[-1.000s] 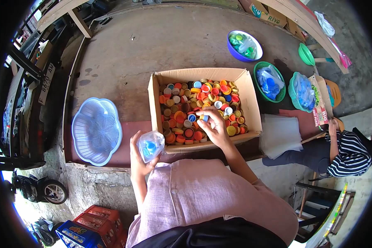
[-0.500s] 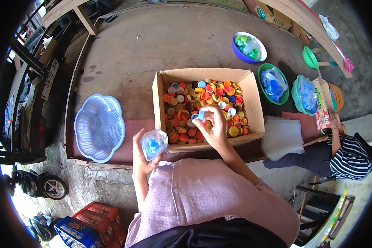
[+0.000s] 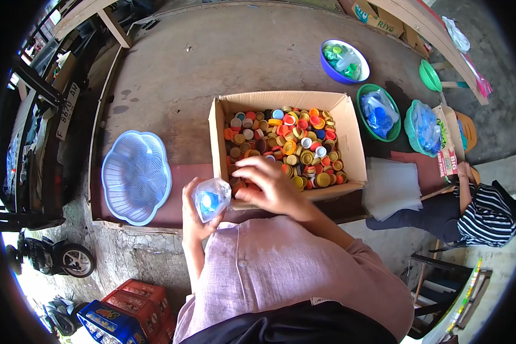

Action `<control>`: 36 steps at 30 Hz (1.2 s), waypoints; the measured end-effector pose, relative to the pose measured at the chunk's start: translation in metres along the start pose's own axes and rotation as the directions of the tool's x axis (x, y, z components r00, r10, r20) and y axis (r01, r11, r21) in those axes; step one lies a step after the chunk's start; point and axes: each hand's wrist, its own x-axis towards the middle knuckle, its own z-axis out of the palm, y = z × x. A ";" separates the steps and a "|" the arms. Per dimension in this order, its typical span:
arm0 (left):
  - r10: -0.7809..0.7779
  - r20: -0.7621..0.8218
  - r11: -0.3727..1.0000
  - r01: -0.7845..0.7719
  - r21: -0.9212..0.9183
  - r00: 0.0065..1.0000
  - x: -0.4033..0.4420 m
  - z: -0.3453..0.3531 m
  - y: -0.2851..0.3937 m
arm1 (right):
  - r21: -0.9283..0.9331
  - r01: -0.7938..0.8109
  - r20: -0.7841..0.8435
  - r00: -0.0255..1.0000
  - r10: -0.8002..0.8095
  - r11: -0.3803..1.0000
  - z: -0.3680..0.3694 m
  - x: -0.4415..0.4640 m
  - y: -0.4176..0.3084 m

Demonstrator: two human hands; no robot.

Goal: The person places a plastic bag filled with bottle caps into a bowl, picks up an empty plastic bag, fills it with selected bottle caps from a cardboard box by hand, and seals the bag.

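My left hand (image 3: 195, 217) is wrapped round a clear plastic bag (image 3: 211, 199) with blue caps inside, just left of the cardboard box's front corner. My right hand (image 3: 268, 184) is just right of the bag, over the front left part of the box (image 3: 288, 98). Its fingers are apart and slightly blurred, with nothing seen between them. Many bottle caps (image 3: 304, 150) in red, orange, yellow, brown and white fill the box, partly covered by my right hand.
An empty blue basket (image 3: 136, 178) stands at the left. To the right are a purple bowl (image 3: 345, 61), a green basket (image 3: 379, 112) and a teal basket (image 3: 423, 128) holding bagged caps. Plastic sheets (image 3: 391, 188) lie beside the box. A person in stripes (image 3: 487, 215) is at the right.
My right hand has moved left from over the caps to beside the bag. The blue cap it held is no longer seen between its fingers. My left hand still holds the bag.
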 end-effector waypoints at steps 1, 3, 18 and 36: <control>-0.001 0.003 1.000 0.001 -0.002 1.000 0.001 0.000 0.002 | -0.036 -0.122 -0.009 0.993 0.121 0.992 -0.009 -0.007 0.015; 0.005 0.018 0.999 -0.005 0.033 1.000 0.002 -0.001 0.005 | -0.194 -0.335 0.001 0.940 0.341 0.922 -0.027 -0.034 0.052; -0.007 0.003 0.999 0.006 0.032 1.000 0.000 -0.002 0.011 | -0.717 -0.571 -0.296 0.768 0.568 0.399 -0.063 -0.071 0.089; -0.007 0.016 1.000 0.006 0.018 1.000 0.002 0.003 0.013 | -0.718 -0.368 0.309 0.592 0.744 0.591 -0.026 -0.063 0.083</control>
